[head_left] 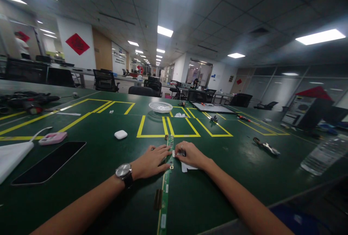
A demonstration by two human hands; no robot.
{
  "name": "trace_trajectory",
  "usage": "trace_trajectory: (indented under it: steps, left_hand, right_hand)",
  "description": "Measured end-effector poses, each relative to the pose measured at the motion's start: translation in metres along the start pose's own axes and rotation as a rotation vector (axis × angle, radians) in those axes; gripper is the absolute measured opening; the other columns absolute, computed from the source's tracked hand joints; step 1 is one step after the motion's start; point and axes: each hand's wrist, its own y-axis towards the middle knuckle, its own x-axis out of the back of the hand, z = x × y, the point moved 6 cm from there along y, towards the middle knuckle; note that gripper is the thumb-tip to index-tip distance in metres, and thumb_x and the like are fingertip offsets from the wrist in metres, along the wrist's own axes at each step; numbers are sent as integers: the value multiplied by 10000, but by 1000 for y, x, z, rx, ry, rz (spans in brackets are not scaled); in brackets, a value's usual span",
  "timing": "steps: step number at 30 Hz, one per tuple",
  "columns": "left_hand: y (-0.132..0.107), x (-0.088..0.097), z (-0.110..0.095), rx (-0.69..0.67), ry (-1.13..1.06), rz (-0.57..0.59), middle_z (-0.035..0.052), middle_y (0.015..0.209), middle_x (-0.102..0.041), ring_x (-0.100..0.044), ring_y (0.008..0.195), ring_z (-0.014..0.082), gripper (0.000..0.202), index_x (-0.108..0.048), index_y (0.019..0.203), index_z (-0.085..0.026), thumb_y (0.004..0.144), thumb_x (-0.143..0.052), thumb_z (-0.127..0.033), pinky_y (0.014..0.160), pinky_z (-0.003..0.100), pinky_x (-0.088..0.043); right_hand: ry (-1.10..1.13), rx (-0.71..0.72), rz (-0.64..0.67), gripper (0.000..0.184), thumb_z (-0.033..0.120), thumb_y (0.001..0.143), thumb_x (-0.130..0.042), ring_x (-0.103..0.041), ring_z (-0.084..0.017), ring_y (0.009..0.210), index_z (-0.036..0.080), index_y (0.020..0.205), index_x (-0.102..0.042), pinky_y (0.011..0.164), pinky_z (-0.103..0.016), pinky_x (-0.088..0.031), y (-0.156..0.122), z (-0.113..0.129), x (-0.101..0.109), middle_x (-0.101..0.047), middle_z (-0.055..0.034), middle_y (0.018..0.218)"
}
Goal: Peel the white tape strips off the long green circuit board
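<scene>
A long, narrow green circuit board (165,200) lies on the green table, running away from me. My left hand (152,160), with a watch on its wrist, rests on it from the left. Its fingers are stretched out and lie across the board's surface. On the other side my right hand (189,154) pinches a small white piece (173,153) at the board's right edge; whether this is a label or a connector I cannot tell. Partly hidden under the right hand is some white paper (185,168). A brown flex strip (158,199) sticks out from the board's left side.
To the left lie a black phone (50,163), a pink device (53,138) and a white earbud case (120,134). A white basket (160,107) stands farther back. Pliers (266,146) and a water bottle (323,155) are on the right. Yellow tape marks the table.
</scene>
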Motion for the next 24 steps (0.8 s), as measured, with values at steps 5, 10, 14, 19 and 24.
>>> trace_trajectory:
  steps: [5,10,14,19,24]
  left_hand:
    - [0,1,-2,-1,17,-20,102,1532,-406,-342,1410,311,512,-450,1426,-263,998,-388,-538,1069,514,-274]
    - [-1,0,-1,11,-29,-33,93,1537,-398,-337,1413,310,512,-439,1436,-279,996,-395,-537,1083,518,-267]
    - [0,3,5,52,-110,-91,68,1546,-386,-333,1419,270,510,-369,1477,-294,1016,-366,-513,1096,485,-293]
    - [0,11,24,155,-208,-318,79,1512,-428,-378,1388,229,467,-395,1457,-242,1038,-317,-435,1131,441,-303]
    - [-5,20,36,195,-185,-407,88,1437,-504,-442,1330,245,422,-487,1376,-218,1032,-330,-407,1120,456,-331]
  right_hand:
    - [15,13,-1,53,187,869,-622,-599,-174,896,183,886,-671,830,-288,-442,1,3,0,-682,-40,909]
    - [82,24,17,100,237,907,-611,-614,-176,956,186,898,-698,895,-308,-453,1,3,4,-694,-49,959]
    - [126,68,-38,227,227,972,-496,-582,-180,1128,206,1069,-700,1000,-342,-431,2,7,10,-673,-74,1171]
    - [90,130,37,312,173,963,-463,-556,-176,1203,224,1186,-675,1062,-342,-399,8,13,0,-644,-59,1278]
    - [-53,-81,-3,333,224,980,-419,-567,-210,1197,178,1174,-686,1068,-372,-393,5,-33,6,-656,-94,1261]
